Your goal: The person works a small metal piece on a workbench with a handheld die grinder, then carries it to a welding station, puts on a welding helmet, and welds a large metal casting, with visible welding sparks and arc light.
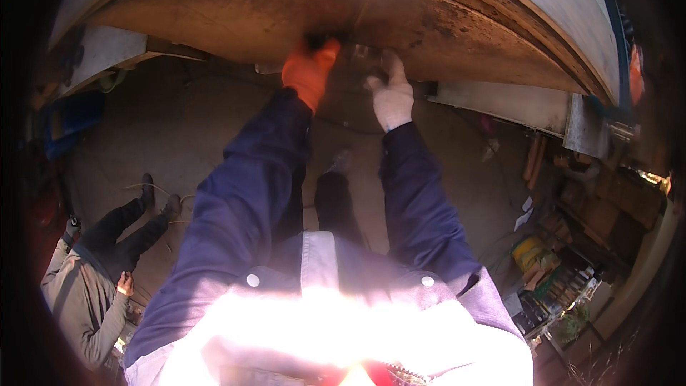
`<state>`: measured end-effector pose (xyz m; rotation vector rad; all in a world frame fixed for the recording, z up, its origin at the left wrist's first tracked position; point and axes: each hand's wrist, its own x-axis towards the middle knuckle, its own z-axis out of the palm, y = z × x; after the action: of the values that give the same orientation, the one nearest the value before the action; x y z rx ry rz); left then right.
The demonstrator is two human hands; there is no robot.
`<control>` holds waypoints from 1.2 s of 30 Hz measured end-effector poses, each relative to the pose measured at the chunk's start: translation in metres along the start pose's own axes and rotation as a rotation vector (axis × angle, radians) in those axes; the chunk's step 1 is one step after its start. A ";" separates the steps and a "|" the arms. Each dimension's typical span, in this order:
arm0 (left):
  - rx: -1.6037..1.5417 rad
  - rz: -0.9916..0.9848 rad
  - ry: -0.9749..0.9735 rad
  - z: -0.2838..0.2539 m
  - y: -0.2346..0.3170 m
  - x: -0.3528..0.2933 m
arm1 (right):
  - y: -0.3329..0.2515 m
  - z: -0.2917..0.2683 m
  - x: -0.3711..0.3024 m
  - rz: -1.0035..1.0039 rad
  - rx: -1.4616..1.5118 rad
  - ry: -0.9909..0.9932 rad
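Observation:
My left hand (307, 75), in an orange glove, reaches up to the lower edge of a large rusty brown panel (236, 18). Something dark and blurred is at its fingertips; whether it is the glove or a held thing I cannot tell. Beside it, my right hand (393, 93) wears a whitish glove. Its thumb and a finger are spread apart just under the panel, with nothing visible gripped between them. A small, pale, shiny piece (361, 50), too blurred to name, shows between the two hands.
A curved pale metal rim (550, 0) borders the panel above. Beams extend at left (118, 53) and right (500, 104). A person in a grey top (86, 300) is at lower left, near a thin cord on the floor. Cluttered shelving (557, 286) stands right, beside wooden boards (532, 157).

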<state>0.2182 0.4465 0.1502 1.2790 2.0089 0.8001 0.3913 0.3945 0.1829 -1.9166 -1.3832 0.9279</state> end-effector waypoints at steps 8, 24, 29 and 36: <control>-0.275 0.062 -0.076 0.030 -0.038 0.038 | -0.008 -0.020 -0.006 0.127 0.204 -0.338; 0.281 0.283 -0.048 0.012 -0.036 -0.003 | 0.055 0.021 -0.042 -0.172 -0.376 -0.033; 0.237 0.214 -0.224 0.011 -0.040 0.008 | 0.148 -0.042 -0.152 0.099 -0.810 -0.395; 0.199 0.123 -0.070 0.015 -0.032 -0.005 | 0.260 -0.131 -0.247 0.743 -0.572 0.130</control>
<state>0.2139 0.4333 0.1178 1.5336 2.0085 0.6132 0.5860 0.0764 0.1011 -2.9771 -0.9034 0.7295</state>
